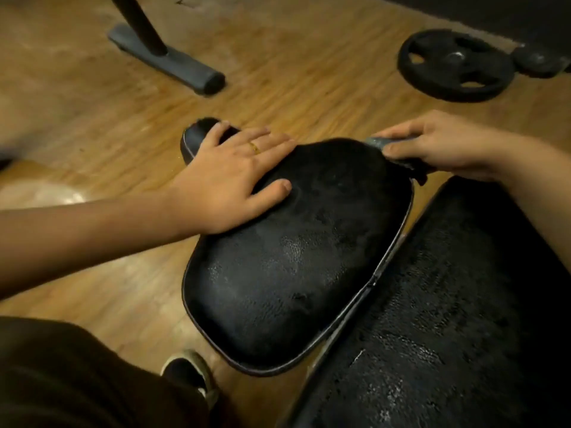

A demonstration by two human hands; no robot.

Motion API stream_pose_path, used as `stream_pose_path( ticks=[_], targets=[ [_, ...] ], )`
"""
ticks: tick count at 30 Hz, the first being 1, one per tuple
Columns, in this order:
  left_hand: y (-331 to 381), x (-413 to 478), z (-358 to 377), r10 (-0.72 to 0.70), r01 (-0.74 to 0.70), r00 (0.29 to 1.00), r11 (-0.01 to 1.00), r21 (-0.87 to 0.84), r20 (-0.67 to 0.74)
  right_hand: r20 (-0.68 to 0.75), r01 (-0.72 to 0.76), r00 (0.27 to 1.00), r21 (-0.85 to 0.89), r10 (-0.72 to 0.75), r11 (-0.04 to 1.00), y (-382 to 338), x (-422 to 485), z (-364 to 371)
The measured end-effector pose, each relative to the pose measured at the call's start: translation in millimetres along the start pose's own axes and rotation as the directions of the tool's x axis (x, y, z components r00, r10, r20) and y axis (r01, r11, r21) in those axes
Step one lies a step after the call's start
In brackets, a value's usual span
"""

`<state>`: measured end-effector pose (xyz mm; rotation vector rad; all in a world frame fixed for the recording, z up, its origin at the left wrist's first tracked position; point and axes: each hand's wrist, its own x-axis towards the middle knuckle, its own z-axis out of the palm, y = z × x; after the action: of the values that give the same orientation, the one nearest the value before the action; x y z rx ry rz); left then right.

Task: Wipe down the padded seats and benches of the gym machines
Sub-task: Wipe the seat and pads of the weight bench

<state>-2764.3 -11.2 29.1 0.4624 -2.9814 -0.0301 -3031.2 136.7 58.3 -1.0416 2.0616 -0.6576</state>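
Note:
A black padded seat (296, 257) with cracked vinyl fills the middle of the head view. My left hand (234, 177), wearing a gold ring, lies flat with straight fingers on the seat's far left edge. My right hand (438, 146) grips a dark grey cloth (398, 154) at the seat's far right corner. A second black padded bench (448, 319) runs along the seat's right side, its surface glistening wet. A small black pad (197, 137) pokes out beyond my left fingers.
Wooden floor (309, 88) surrounds the bench. A black weight plate (454, 64) lies at the back right with a smaller one (537, 60) beside it. A grey machine foot (167, 58) with a post stands at the back left. My shoe (188, 372) is below the seat.

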Motion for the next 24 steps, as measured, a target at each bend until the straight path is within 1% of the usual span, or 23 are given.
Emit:
stream_pose_path(
  ticks=[2, 4, 6, 8, 9, 11, 12, 14, 17, 18, 19, 21, 23, 24],
  targets=[
    [2, 0, -1, -0.035, 0.035, 0.999, 0.999, -0.015, 0.008, -0.044, -0.01, 0.999, 0.003, 0.01, 1.0, 2, 4, 4],
    [3, -1, 1, -0.07, 0.07, 0.998, 0.997, -0.033, 0.004, -0.105, -0.006, 0.994, -0.076, -0.002, 0.997, 1, 4, 10],
    [7, -3, 2, -0.106, 0.105, 0.994, 0.993, -0.055, -0.016, -0.213, 0.045, 0.974, -0.142, -0.075, 0.989, 2, -5, 23],
    [12, -6, 2, -0.17, 0.164, 0.985, 0.979, -0.122, -0.041, -0.308, 0.103, 0.939, -0.168, -0.152, 0.98, 2, -16, 44],
    [15, -11, 1, -0.214, 0.202, 0.975, 0.964, -0.17, -0.054, -0.338, 0.117, 0.926, -0.158, -0.165, 0.981, -2, -24, 55],
    [23, -25, 2, -0.284, 0.258, 0.957, 0.929, -0.264, -0.064, -0.397, 0.103, 0.907, -0.12, -0.143, 0.987, -9, -42, 77],
    [28, -36, -1, -0.321, 0.292, 0.946, 0.901, -0.322, -0.039, -0.407, 0.085, 0.905, -0.107, -0.122, 0.991, -18, -51, 86],
    [38, -56, 1, -0.326, 0.303, 0.945, 0.856, -0.418, 0.017, -0.43, 0.067, 0.897, -0.095, -0.102, 0.993, -31, -73, 109],
    [41, -90, -4, -0.254, 0.26, 0.963, 0.804, -0.535, 0.087, -0.41, 0.052, 0.908, -0.085, -0.082, 0.995, -53, -96, 140],
    [41, -103, -7, -0.241, 0.271, 0.962, 0.771, -0.576, 0.131, -0.393, 0.047, 0.917, -0.08, -0.075, 0.996, -60, -102, 147],
    [40, -118, -14, -0.248, 0.316, 0.949, 0.723, -0.614, 0.196, -0.369, 0.034, 0.928, -0.07, -0.058, 0.997, -71, -108, 151],
    [42, -148, -24, -0.291, 0.448, 0.894, 0.615, -0.649, 0.341, -0.326, 0.008, 0.945, -0.036, -0.02, 0.999, -90, -120, 156],
    [44, -176, -40, -0.359, 0.599, 0.801, 0.494, -0.63, 0.48, -0.267, -0.017, 0.964, 0.007, 0.018, 1.0, -114, -130, 161],
    [45, -189, -50, -0.409, 0.669, 0.743, 0.419, -0.614, 0.53, -0.226, -0.04, 0.973, 0.039, 0.048, 0.998, -129, -137, 163]
  ],
)
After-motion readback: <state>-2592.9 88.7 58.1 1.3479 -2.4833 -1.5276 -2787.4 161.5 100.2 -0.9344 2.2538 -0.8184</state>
